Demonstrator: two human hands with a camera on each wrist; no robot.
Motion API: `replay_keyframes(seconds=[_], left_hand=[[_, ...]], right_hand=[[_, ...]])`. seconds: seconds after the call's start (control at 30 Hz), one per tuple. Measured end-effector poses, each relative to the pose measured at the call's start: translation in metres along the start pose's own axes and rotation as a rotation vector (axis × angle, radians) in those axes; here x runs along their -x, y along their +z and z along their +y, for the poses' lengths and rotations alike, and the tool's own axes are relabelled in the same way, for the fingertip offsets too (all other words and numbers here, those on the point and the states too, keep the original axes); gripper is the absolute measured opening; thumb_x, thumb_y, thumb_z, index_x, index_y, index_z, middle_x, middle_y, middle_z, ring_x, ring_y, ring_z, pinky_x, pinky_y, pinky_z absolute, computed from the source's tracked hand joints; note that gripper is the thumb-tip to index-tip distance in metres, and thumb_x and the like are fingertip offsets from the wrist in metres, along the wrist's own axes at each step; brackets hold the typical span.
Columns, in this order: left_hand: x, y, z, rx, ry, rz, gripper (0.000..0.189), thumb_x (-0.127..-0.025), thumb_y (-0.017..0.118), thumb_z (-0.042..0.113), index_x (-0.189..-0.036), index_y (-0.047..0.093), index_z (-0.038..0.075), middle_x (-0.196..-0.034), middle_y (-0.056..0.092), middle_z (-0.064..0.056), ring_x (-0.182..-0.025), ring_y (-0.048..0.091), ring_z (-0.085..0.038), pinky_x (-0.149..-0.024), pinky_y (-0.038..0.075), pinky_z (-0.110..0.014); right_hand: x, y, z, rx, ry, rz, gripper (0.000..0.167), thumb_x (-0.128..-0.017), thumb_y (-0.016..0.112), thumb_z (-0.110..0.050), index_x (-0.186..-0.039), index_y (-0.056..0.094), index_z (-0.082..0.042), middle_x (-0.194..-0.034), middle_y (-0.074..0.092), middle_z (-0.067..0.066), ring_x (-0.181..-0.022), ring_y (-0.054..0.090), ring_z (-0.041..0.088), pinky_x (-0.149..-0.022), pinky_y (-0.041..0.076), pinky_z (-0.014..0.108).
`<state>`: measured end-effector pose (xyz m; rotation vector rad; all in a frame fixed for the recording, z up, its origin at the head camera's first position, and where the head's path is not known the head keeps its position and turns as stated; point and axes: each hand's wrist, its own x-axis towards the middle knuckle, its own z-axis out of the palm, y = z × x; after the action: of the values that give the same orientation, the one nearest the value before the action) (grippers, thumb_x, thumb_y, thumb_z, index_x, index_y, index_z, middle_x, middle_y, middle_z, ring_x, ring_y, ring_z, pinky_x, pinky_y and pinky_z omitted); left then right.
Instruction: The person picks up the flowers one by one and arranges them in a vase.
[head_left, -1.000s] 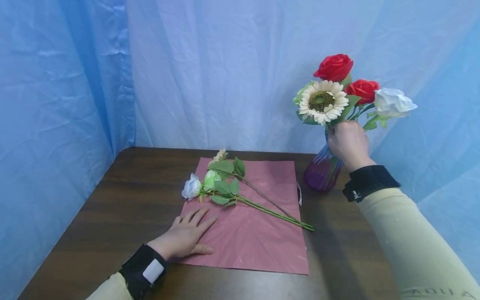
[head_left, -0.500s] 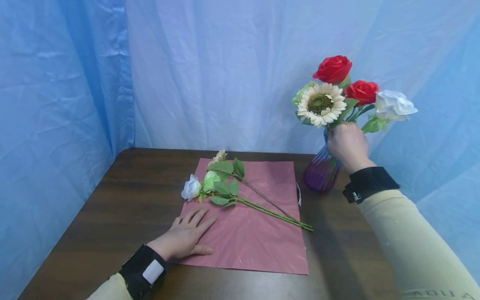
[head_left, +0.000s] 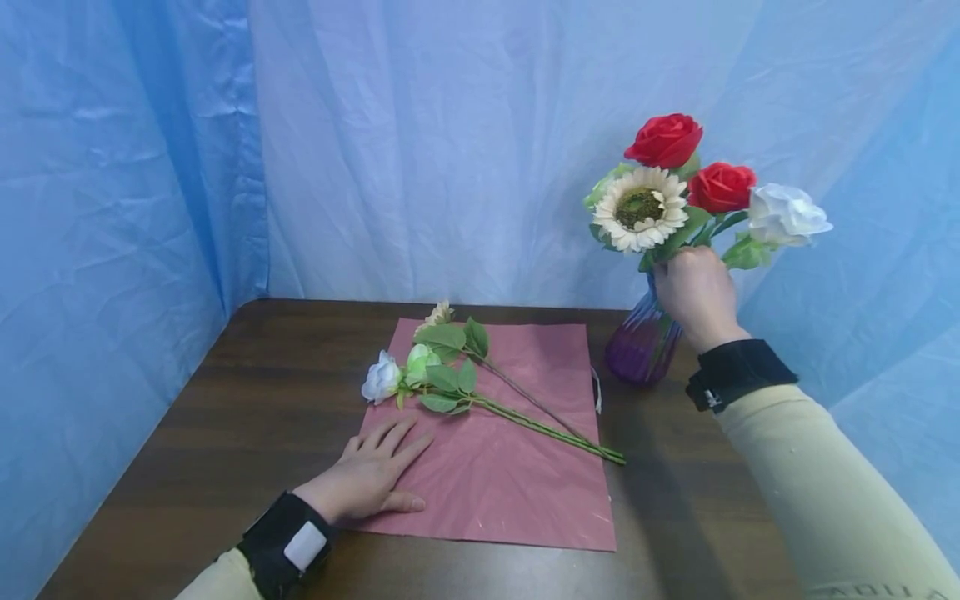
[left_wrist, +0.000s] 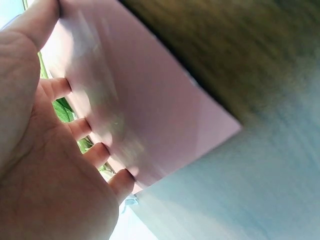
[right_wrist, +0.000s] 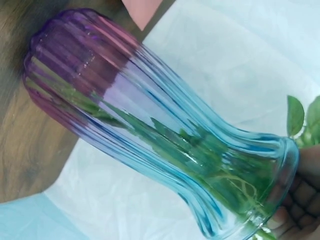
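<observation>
My left hand rests with fingers spread on the lower left of a pink wrapping sheet; in the left wrist view its fingertips press on that sheet. Across the sheet lie a white rose, a pale green rose and a cream sunflower, their stems pointing right. My right hand grips flower stems at the mouth of a blue-and-purple glass vase. Above that hand are a cream sunflower, two red roses and a white rose. Stems and leaves show inside the glass.
A dark wooden table carries everything. Blue-white curtains hang behind it and along both sides. A thin white string lies by the sheet's right edge, near the vase.
The bunched flowers and my right hand have sunk very slightly in the head view, in step with a small shift of the whole picture. My left hand stays on the sheet.
</observation>
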<state>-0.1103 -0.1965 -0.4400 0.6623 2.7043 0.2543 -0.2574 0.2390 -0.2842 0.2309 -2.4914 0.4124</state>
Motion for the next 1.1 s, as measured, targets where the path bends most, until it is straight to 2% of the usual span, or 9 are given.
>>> replay_keyframes(seconds=[0.1, 0.2, 0.47, 0.63, 0.83, 0.93, 1.1], left_hand=[[0.000, 0.001, 0.001, 0.002, -0.002, -0.002, 0.092, -0.089, 0.059, 0.073, -0.162, 0.030, 0.026, -0.170, 0.017, -0.012, -0.153, 0.016, -0.041, -0.110, 0.030, -0.066], [0.000, 0.002, 0.000, -0.002, -0.001, 0.002, 0.092, -0.089, 0.059, 0.073, -0.162, 0.030, 0.026, -0.170, 0.018, -0.012, -0.153, 0.016, -0.041, -0.110, 0.030, -0.066], [-0.002, 0.003, -0.001, 0.002, -0.011, -0.008, 0.091, -0.088, 0.060, 0.073, -0.162, 0.031, 0.027, -0.170, 0.016, -0.011, -0.153, 0.015, -0.041, -0.111, 0.028, -0.066], [-0.001, 0.003, -0.001, 0.002, -0.002, -0.003, 0.091, -0.089, 0.060, 0.072, -0.162, 0.031, 0.026, -0.170, 0.017, -0.012, -0.153, 0.016, -0.042, -0.110, 0.029, -0.067], [0.001, 0.002, -0.002, 0.004, 0.002, -0.001, 0.092, -0.089, 0.060, 0.073, -0.162, 0.031, 0.027, -0.170, 0.017, -0.012, -0.153, 0.016, -0.042, -0.110, 0.029, -0.067], [0.001, 0.003, -0.003, 0.006, -0.001, -0.002, 0.092, -0.089, 0.060, 0.073, -0.162, 0.029, 0.027, -0.170, 0.016, -0.011, -0.153, 0.015, -0.041, -0.111, 0.029, -0.067], [0.001, 0.004, -0.005, 0.011, 0.007, 0.003, 0.091, -0.089, 0.060, 0.073, -0.162, 0.030, 0.028, -0.170, 0.016, -0.011, -0.153, 0.015, -0.041, -0.111, 0.029, -0.067]], right_hand=[[0.002, 0.001, 0.001, -0.029, -0.056, 0.047, 0.024, -0.094, 0.058, -0.003, -0.070, 0.060, 0.001, -0.070, 0.063, 0.023, -0.070, 0.062, 0.047, -0.060, 0.046, 0.060], [0.002, 0.000, -0.001, -0.034, -0.094, 0.093, 0.021, -0.092, 0.057, 0.001, -0.071, 0.061, 0.002, -0.069, 0.063, 0.022, -0.070, 0.061, 0.045, -0.061, 0.045, 0.058], [0.005, -0.006, -0.010, 0.015, -0.130, 0.186, 0.021, -0.094, 0.060, -0.003, -0.074, 0.064, 0.004, -0.071, 0.066, 0.024, -0.071, 0.061, 0.044, -0.063, 0.047, 0.058], [0.009, -0.009, -0.019, 0.040, -0.146, 0.244, 0.022, -0.092, 0.061, -0.006, -0.072, 0.062, 0.005, -0.069, 0.063, 0.024, -0.069, 0.059, 0.043, -0.059, 0.047, 0.056], [0.013, -0.008, -0.034, 0.014, -0.233, 0.311, 0.023, -0.091, 0.060, -0.005, -0.069, 0.059, 0.001, -0.064, 0.058, 0.019, -0.065, 0.056, 0.041, -0.053, 0.043, 0.053], [0.015, -0.005, -0.042, -0.005, -0.290, 0.315, 0.021, -0.093, 0.061, -0.004, -0.072, 0.061, 0.001, -0.065, 0.059, 0.017, -0.066, 0.056, 0.040, -0.055, 0.045, 0.052], [0.020, 0.002, -0.053, -0.047, -0.330, 0.261, 0.016, -0.093, 0.063, -0.003, -0.078, 0.065, 0.002, -0.069, 0.065, 0.016, -0.068, 0.057, 0.037, -0.060, 0.047, 0.050]])
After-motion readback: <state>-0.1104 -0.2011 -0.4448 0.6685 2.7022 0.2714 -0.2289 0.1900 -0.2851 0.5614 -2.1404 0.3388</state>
